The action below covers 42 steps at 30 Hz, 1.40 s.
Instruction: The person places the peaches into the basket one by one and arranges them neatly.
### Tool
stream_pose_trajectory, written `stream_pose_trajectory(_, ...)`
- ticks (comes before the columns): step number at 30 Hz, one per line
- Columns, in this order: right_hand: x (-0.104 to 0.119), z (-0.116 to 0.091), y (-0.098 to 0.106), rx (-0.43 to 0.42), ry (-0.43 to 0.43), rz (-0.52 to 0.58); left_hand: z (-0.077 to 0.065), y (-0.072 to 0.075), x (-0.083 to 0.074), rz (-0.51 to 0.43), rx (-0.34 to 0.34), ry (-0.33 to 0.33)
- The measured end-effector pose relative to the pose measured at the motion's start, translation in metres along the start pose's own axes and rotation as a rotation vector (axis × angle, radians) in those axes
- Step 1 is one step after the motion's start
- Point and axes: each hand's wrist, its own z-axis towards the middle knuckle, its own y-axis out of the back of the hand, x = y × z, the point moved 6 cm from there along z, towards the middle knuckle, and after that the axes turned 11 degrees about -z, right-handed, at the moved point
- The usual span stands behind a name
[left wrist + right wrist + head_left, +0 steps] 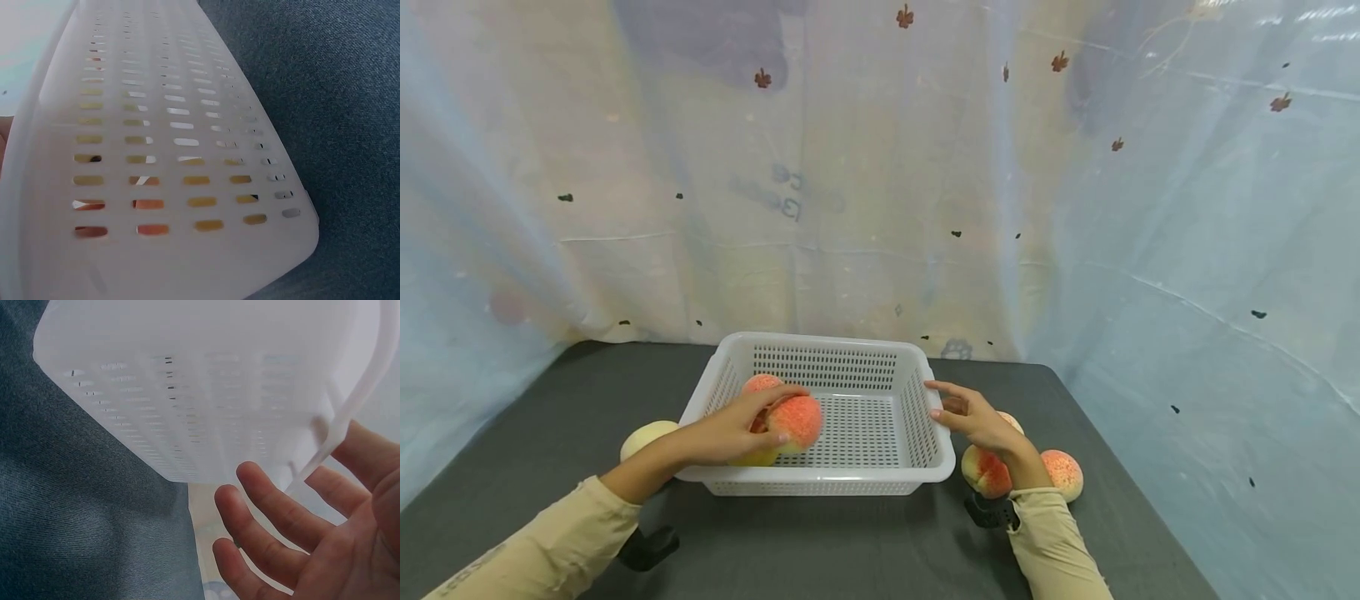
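A white slotted plastic basket stands on the dark table. Over its left side my left hand grips a red-and-yellow peach between thumb and fingers. Another peach and a yellow fruit lie in the basket, partly covered by that hand. The left wrist view shows the basket's outer wall, with orange and yellow showing through the slots; the hand itself is mostly hidden there. At the right rim, my right hand has its fingers spread and loosely bent, some outside the wall. The right wrist view shows this hand by the rim.
Right of the basket, near my right forearm, lie a peach, a second one and a partly hidden one. A pale yellow fruit sits left of the basket. A hanging plastic sheet borders the table's back.
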Motion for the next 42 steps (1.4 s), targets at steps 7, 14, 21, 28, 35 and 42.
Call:
stream_pose_trajectory(7,-0.001,0.000,0.000,-0.001,-0.002,0.002,0.007,-0.002,-0.002,-0.003,-0.006,0.041)
stream_pose_trajectory(14,0.000,0.001,0.000,0.001,-0.004,0.001,0.017,0.006,-0.008,-0.019,-0.008,0.039)
stream_pose_trajectory(21,0.002,0.001,0.000,0.000,-0.003,-0.004,0.023,0.014,-0.013,-0.060,-0.001,0.049)
stream_pose_trajectory(28,0.000,0.000,0.000,-0.007,-0.004,0.002,0.035,0.016,-0.008,-0.042,0.027,0.120)
stream_pose_trajectory(35,-0.002,-0.001,-0.003,0.003,0.007,0.002,0.044,0.009,0.000,0.003,0.095,0.204)
stream_pose_trajectory(42,0.001,0.000,-0.002,-0.003,0.005,0.003,0.045,-0.002,0.005,0.090,0.125,0.279)
